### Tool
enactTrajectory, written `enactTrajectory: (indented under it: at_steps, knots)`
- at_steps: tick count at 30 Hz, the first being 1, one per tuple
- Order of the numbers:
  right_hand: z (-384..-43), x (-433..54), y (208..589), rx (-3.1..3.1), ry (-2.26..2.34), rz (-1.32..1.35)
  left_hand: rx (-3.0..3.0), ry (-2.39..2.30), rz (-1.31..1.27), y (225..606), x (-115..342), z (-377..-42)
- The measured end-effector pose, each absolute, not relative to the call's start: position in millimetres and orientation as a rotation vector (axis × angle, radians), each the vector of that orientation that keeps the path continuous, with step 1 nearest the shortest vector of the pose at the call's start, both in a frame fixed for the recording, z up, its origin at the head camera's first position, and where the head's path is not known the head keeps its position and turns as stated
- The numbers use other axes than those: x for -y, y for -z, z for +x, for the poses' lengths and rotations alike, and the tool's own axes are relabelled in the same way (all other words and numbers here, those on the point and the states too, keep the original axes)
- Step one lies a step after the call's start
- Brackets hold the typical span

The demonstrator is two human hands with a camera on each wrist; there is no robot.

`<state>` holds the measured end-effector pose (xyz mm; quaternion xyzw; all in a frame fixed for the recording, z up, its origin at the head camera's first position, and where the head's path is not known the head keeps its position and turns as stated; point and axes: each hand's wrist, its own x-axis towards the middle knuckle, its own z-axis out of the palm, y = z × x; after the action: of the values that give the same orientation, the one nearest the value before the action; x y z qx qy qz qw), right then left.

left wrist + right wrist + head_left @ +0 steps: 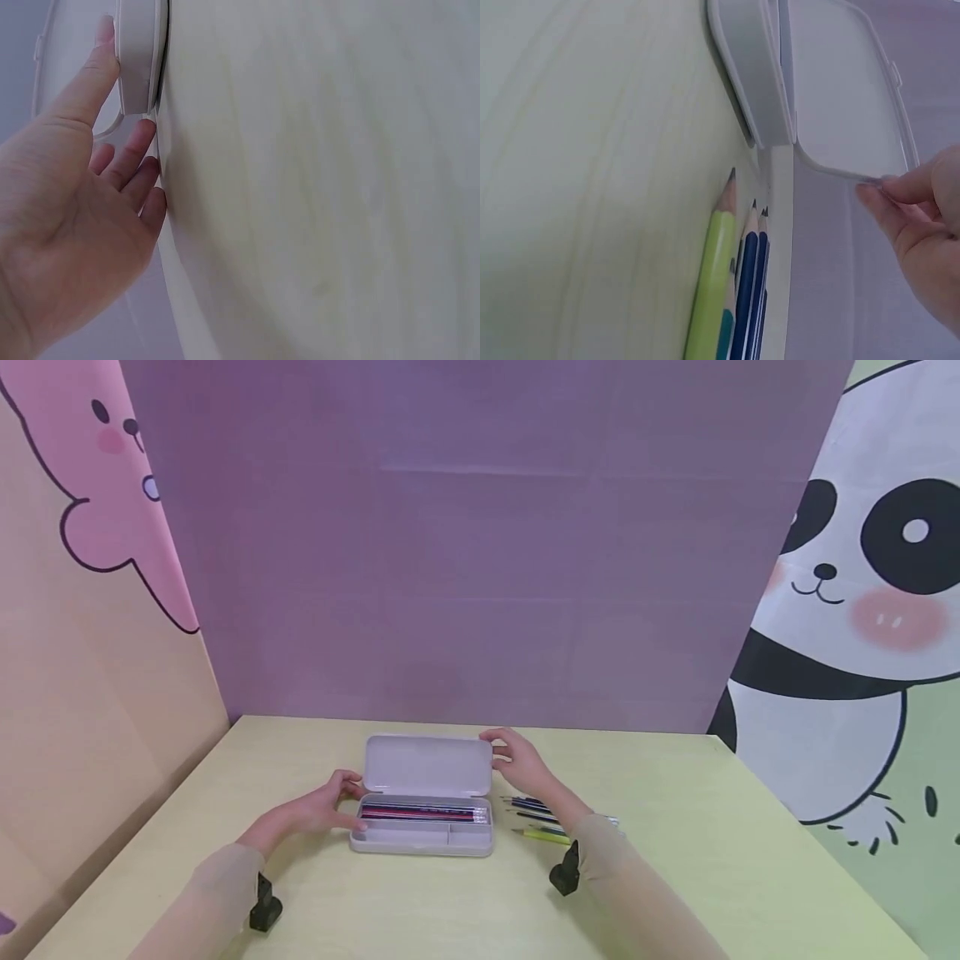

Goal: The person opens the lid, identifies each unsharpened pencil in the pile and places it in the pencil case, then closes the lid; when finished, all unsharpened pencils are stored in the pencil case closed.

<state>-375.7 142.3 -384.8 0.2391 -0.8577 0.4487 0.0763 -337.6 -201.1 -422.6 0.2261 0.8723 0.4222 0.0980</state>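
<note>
A white pencil case [422, 848] lies on the table with its lid [427, 764] raised at the back. Several striped pencils [420, 812] fill its rear compartment; the front compartments look bare. At the case's left end is my left hand [324, 804], its thumb [101, 64] resting on the rim and its other fingers loosely bent beside the corner. My right hand [522, 764] pinches the lid's right edge between thumb and fingers, plainly seen in the right wrist view, where that hand [922, 225] enters from the right.
To the right of the case lie several loose pencils, dark blue ones [746, 281] and a thicker lime-green one [712, 277], partly under my right forearm. A purple panel [480, 568] rises behind the table [360, 910]. Cartoon-printed walls flank both sides.
</note>
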Motion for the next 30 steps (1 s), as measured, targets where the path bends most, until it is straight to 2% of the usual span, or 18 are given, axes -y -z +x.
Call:
enactTrajectory:
  at_steps: [9, 18, 21, 30]
  knots:
    - [-355, -140, 379, 2.485, -1.345, 0.846, -2.562, -1.211, 0.629, 420, 202, -335]
    - [-336, -147, 394, 2.511, -1.363, 0.972, -2.607, -1.161, 0.686, 423, 200, -332]
    - [-324, -149, 388, 2.528, -1.377, 1.042, -2.602, -1.180, 0.700, 422, 200, -332]
    - [-321, -158, 388, 2.674, -1.236, 1.087, -2.667, -1.152, 0.699, 419, 199, -335]
